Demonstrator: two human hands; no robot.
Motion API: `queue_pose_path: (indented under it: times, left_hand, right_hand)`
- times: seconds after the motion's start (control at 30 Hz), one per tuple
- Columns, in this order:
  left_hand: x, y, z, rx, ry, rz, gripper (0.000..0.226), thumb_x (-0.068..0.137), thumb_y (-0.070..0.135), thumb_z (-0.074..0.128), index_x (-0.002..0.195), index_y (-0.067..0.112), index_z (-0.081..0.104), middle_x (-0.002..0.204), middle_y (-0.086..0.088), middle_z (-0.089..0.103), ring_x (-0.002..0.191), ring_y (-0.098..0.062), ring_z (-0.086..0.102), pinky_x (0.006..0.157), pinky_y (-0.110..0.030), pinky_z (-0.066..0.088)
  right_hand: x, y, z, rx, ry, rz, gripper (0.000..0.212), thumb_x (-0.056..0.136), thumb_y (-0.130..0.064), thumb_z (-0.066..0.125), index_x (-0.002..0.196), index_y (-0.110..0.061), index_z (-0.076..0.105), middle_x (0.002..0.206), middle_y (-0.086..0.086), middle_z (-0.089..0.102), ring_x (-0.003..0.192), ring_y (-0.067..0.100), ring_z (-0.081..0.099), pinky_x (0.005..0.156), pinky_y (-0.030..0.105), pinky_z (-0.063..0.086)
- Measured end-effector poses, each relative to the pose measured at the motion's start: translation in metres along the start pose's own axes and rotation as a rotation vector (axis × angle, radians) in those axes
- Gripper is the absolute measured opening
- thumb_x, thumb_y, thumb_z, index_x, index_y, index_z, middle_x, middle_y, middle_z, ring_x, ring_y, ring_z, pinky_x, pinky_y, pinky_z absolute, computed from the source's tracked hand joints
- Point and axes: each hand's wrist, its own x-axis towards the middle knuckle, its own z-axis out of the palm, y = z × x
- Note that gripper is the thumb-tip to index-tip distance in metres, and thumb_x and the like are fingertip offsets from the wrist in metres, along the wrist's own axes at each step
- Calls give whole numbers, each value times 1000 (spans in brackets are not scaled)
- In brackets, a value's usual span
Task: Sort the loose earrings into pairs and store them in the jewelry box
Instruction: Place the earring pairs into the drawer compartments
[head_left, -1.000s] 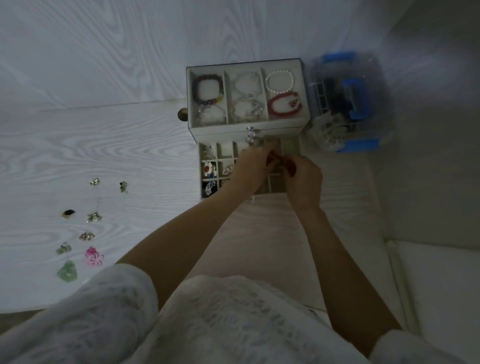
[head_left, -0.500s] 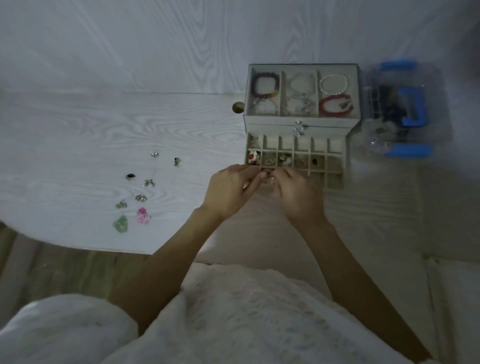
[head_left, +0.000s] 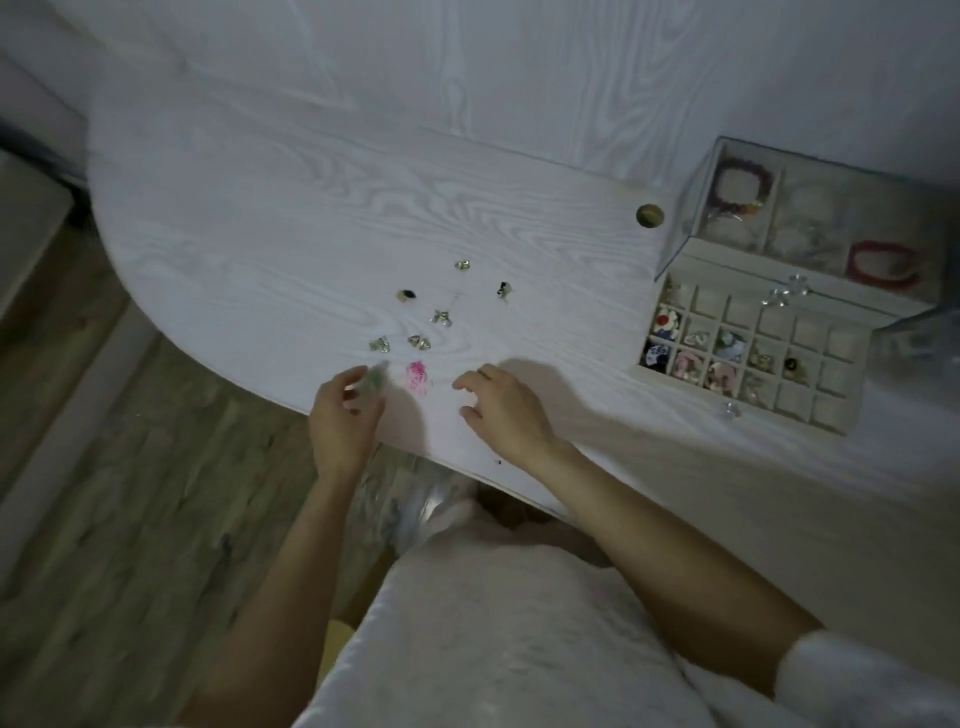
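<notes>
Head view, only one: both hands have been withdrawn from the jewelry box (head_left: 748, 358) drawer, where they were working half a second ago, and brought over to the loose earrings on the counter (head_left: 260, 208). The left hand (head_left: 345, 415) is at the near counter edge, its grip closed in a pinch on the green earring (head_left: 376, 378) between thumb and fingers; the earring is blurred, so whether it is lifted or touching the surface cannot be told. The right hand (head_left: 504, 405) is held just beside the pink earring (head_left: 418, 376), grip loose and half wide, fingers curled, nothing held.

Remaining loose pieces are spread beyond the hands: silver earrings (head_left: 420, 341), a dark earring (head_left: 407, 295) and others up to a small one (head_left: 462, 265). The jewelry box sits well apart to the right, drawer pulled out, several compartments filled, others bare; bracelets (head_left: 743, 189) are seen in the top tray. A brass knob (head_left: 650, 215) lies near the box.

Judged meaning: the last pair has been stored, a new pick cycle is started, green piece first; its match is not evident among the loose pieces, so pairing may stall
</notes>
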Motion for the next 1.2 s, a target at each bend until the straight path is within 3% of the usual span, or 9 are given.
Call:
queue_pose_path:
  times: [0.13,0.23,0.33,0.4,0.53,0.67,0.77,0.9,1.2]
  left_hand:
    - [28,-13,-8,139,-116,32,53,78,25,72,125,14,53,119,-10,54,89,-17,58,77,-27,49]
    - [38,-13,-7,192,-177,102,56,75,24,75,124,14,53,120,-10,51,96,-24,57,87,-38,50]
    - [44,-15,-9,197,-195,156,53,74,22,75,123,14,55,120,-10,52,102,-26,55,89,-35,47]
    - [45,-16,-11,214,-212,179,49,76,23,74,121,17,57,118,-9,53,104,-25,54,87,-31,44]
    - [50,-21,-14,254,-233,258,46,74,26,75,117,15,60,112,-13,57,101,-31,54,88,-39,48]
    - [46,-12,-11,374,-192,527,37,76,24,73,110,13,63,109,-10,62,101,-31,53,74,-35,50]
    - [45,2,3,403,-275,682,32,78,17,70,109,15,64,105,-6,64,98,-28,54,72,-33,49]
    - [56,10,16,379,-429,609,22,87,15,58,108,16,65,105,-7,63,92,-26,58,69,-33,45]
    - [68,21,10,390,-516,634,15,89,16,56,99,6,60,96,-13,60,82,-29,57,66,-28,36]
  right_hand:
    - [34,-25,19,-51,2,-26,42,90,-14,56,131,-15,47,128,10,46,106,26,54,81,39,52]
    - [48,-36,27,-210,-24,-59,47,90,-11,55,134,-18,42,133,11,42,119,28,41,80,39,50]
    - [54,-41,32,-327,-29,-75,43,91,-11,53,132,-15,42,132,9,42,118,27,38,76,37,48]
    - [54,-39,33,-311,-22,-65,39,91,-10,53,129,-12,45,130,9,45,116,27,41,76,38,50]
    - [50,-35,33,-164,50,64,36,90,-13,57,124,-9,50,124,9,50,110,26,50,85,40,50]
    - [48,-33,36,-23,113,187,41,87,-15,63,124,-9,46,122,12,54,97,26,59,85,39,51]
    - [50,-35,41,7,147,171,40,84,-8,64,121,-10,47,115,12,56,98,26,58,84,39,51]
    - [48,-35,43,90,222,194,36,82,-4,65,114,-9,50,110,10,57,96,24,57,82,37,52]
    - [16,1,28,-56,299,239,10,87,-12,58,96,-9,62,96,9,62,89,23,55,73,29,42]
